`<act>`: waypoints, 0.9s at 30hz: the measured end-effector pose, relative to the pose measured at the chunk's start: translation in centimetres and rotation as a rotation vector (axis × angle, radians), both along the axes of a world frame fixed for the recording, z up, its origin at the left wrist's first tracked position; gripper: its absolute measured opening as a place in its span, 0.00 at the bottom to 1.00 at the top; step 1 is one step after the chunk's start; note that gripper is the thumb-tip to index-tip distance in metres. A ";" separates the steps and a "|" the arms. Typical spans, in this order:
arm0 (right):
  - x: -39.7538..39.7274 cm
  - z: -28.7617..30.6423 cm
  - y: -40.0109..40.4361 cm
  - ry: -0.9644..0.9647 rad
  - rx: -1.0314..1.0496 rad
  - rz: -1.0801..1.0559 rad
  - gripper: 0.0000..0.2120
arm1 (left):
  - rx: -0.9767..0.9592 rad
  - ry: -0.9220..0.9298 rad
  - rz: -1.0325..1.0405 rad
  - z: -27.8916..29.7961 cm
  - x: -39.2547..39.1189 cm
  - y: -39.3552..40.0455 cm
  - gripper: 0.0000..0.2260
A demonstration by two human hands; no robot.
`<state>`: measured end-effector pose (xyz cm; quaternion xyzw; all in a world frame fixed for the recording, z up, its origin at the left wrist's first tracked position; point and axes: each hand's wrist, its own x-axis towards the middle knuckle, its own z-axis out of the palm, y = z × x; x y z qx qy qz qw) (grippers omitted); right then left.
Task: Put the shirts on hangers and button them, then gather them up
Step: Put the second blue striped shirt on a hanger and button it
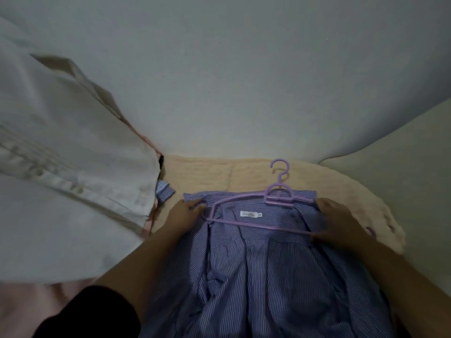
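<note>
A blue striped shirt (pixel 256 264) lies open, inside up, on a cream blanket in front of me, its white neck label showing. A purple plastic hanger (pixel 278 196) lies across the collar area, hook pointing away from me. My left hand (pixel 181 215) pinches the shirt's left shoulder fabric beside the hanger's left end. My right hand (pixel 339 223) grips the shirt's right shoulder and covers the hanger's right end. A white shirt (pixel 61 167) hangs or lies at the left, its button placket visible.
The cream blanket (pixel 244 172) covers the surface under the shirt. A pale wall (pixel 244 69) rises behind. A striped cuff (pixel 164 192) pokes out beside the white shirt. Pink fabric (pixel 36 303) shows at the lower left, a pale cushion edge (pixel 402 167) at the right.
</note>
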<state>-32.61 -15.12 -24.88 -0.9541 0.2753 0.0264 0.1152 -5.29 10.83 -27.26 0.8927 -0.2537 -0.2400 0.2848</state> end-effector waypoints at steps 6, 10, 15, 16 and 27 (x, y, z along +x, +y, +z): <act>-0.6 0.9 0.7 -0.064 -0.104 0.024 0.52 | -0.227 0.133 0.056 1.9 -1.2 0.0 0.19; -1.8 1.5 0.4 -0.052 -0.167 0.002 0.50 | -0.344 0.231 0.043 3.9 -2.1 0.2 0.26; -1.8 2.3 2.0 -0.134 -0.238 0.039 0.47 | -0.405 0.243 -0.034 6.0 -2.8 0.1 0.27; -1.3 2.1 2.7 -0.157 -0.237 0.061 0.47 | -0.414 0.228 -0.053 6.3 -3.0 -0.2 0.27; 5.1 -0.3 6.7 -0.139 -0.042 -0.093 0.46 | -0.850 0.677 0.120 6.3 -2.6 -1.8 0.27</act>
